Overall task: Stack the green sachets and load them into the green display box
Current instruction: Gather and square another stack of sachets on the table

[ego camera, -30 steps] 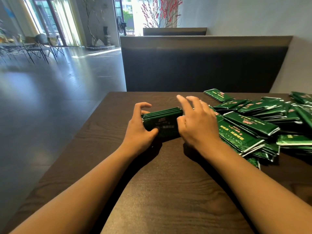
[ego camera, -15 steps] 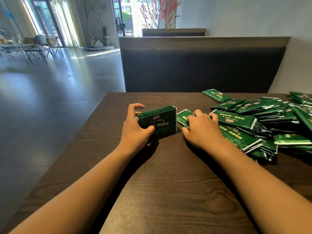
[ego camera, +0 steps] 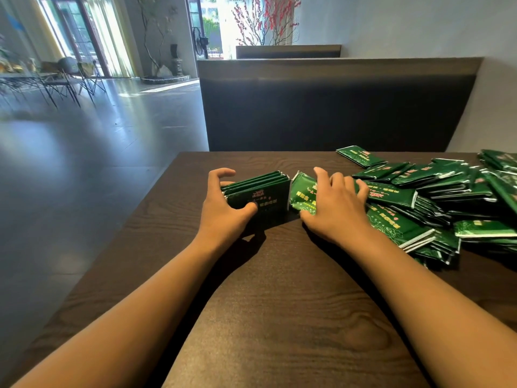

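Stacking step, box loading not started (no green display box in view). Left hand [ego camera: 223, 211] grips the stack of sachets [ego camera: 258, 196] standing on edge on the table [ego camera: 279, 317], thumb in front, fingers behind. Right hand [ego camera: 333, 208] lies on a loose sachet [ego camera: 302, 193] just right of the stack, fingers curled over it at the edge of the sachet pile [ego camera: 436, 200]. Next, I'd judge: lift it and square it against the stack.

Bright daylight from the glass doors [ego camera: 84, 37] at far left, blown out white at the rear doorway [ego camera: 221, 21]; sheen on the grey floor [ego camera: 84, 141]. Forearms cast soft dark shadows on the wooden table [ego camera: 279, 317], whose grain stays sharp. Wide-angle bowing at the edges; far chairs [ego camera: 56, 79] soft.
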